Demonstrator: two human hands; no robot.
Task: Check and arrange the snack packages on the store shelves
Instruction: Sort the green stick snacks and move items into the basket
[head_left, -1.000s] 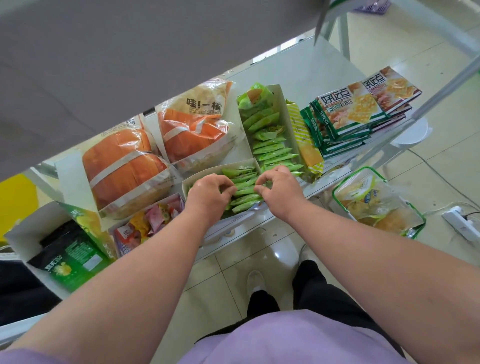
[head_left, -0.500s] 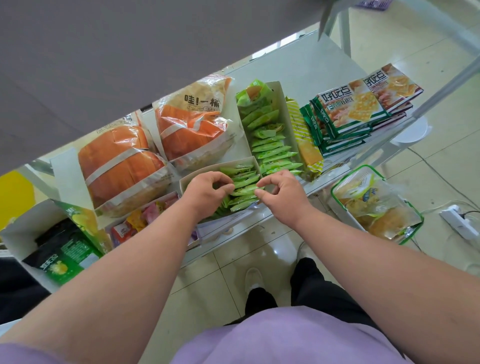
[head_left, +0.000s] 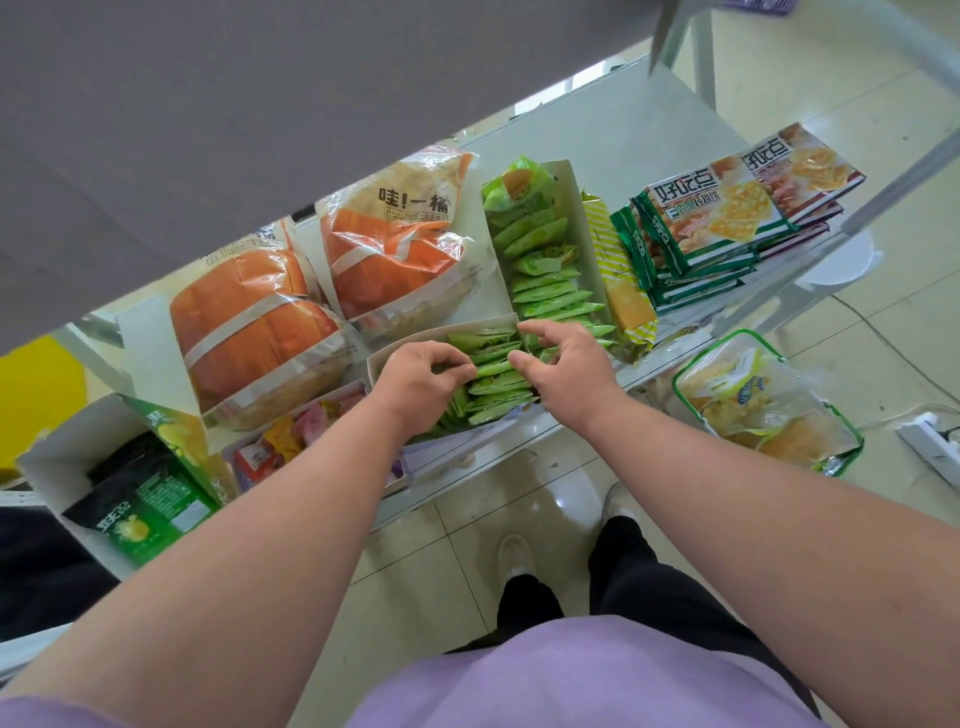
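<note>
pale floor tiles lay under a white metal shelf (head_left: 618, 130), seen from above, with a grey upper shelf covering the top left of the view.

- near box (head_left: 384, 358): an open cardboard tray sat at the front edge of the shelf, filled with a row of green sachets (head_left: 493, 387) standing on edge.
- left hand (head_left: 421, 382): fingers were curled, thumb and fingertips pinching the left ends of the sachets in the middle of the row.
- right hand (head_left: 563, 364): fingers were curled and slightly spread, thumb and forefinger pinching the right ends of the same sachets — both hands worked inside the near box.
- far box (head_left: 574, 208): a second tray of green sachets lay directly behind the first, running toward the back of the shelf.
- two orange bread bags (head_left: 395, 260) lay to the left of the boxes, one behind the other.
- a yellow striped packet (head_left: 618, 275) stood just right of the far box, and stacked cracker packs (head_left: 727, 218) lay beyond it.
- a clear green-trimmed bag (head_left: 758, 400) sat lower right, below the shelf edge.
- a box of dark green packets (head_left: 140, 504) sat at the left.
</note>
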